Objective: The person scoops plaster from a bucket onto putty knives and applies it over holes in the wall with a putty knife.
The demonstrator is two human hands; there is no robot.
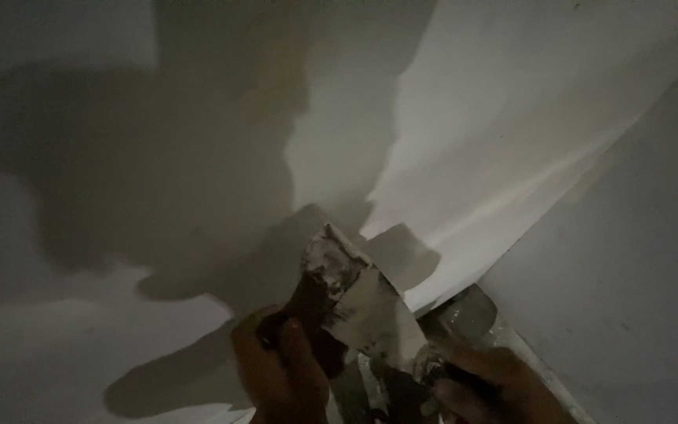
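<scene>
Dim room, lit from one side; pale plastered wall (119,141) fills the left and centre of the view, carrying large soft shadows of the hands and tools; brighter white surface (527,118) slopes across the upper right, meeting a grey wall (637,259) along a diagonal edge that runs down toward the lower middle; whether the bright surface is ceiling or wall cannot be told. Left hand (280,369) sits low in the frame, left of centre, fingers curled and pressed tight around a dark handle; it holds a putty knife (331,263) whose blade points up and slightly right, smeared with white filler; blade tip lies just below the diagonal edge, contact with the wall not discernible. Right hand (488,385) is at the bottom right, partly cut off by the frame edge, fingers closed around the handle end of a second broad knife (374,314); this blade is pale, coated in filler, tilted up to the left; its upper edge overlaps the first blade, the two appearing to touch face to face. Greyish rounded object (464,314) lies just behind the right hand, near the corner; too dark and blurred to identify. Lumps of filler (425,365) cling near the base of the broad blade.
</scene>
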